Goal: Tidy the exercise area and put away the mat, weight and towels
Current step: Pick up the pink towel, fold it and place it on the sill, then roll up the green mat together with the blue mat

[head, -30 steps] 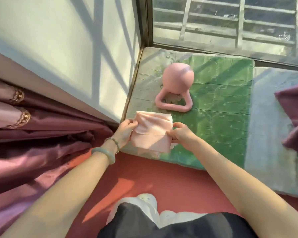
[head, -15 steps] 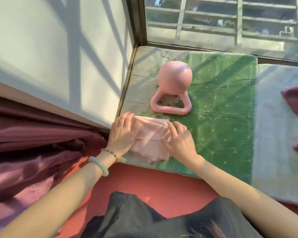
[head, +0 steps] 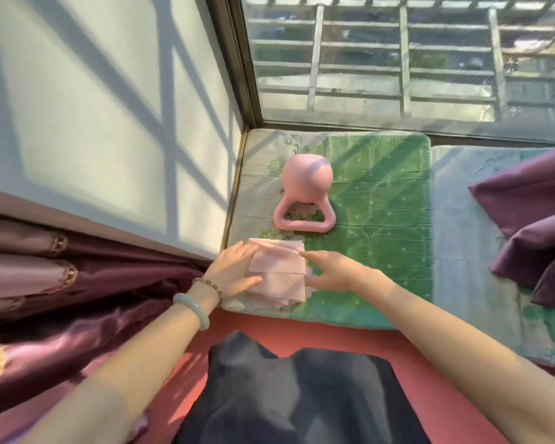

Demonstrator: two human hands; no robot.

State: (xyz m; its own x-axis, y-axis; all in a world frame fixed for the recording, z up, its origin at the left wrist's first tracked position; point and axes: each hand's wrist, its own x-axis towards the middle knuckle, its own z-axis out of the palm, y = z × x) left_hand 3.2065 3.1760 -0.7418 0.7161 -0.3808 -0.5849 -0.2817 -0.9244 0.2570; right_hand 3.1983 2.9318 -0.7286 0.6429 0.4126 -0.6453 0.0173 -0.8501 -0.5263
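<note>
Towel [head: 277,270], folded pink at the green pad's [head: 381,219] near-left corner, looks soft, light and apt to unfold, so the flat left hand [head: 234,274] pressing it and the straight-fingered right hand [head: 333,272], seemingly touching its edge, would best scoop from underneath.

Left of the left grip [head: 234,270], gathered plum satin curtains with gold trim [head: 61,283]. Well right of the right grip [head: 333,272], dark purple fabric cushions [head: 532,225]. Beyond both, glass window with white barred railing [head: 404,59]; sunlit white wall [head: 93,107].
</note>
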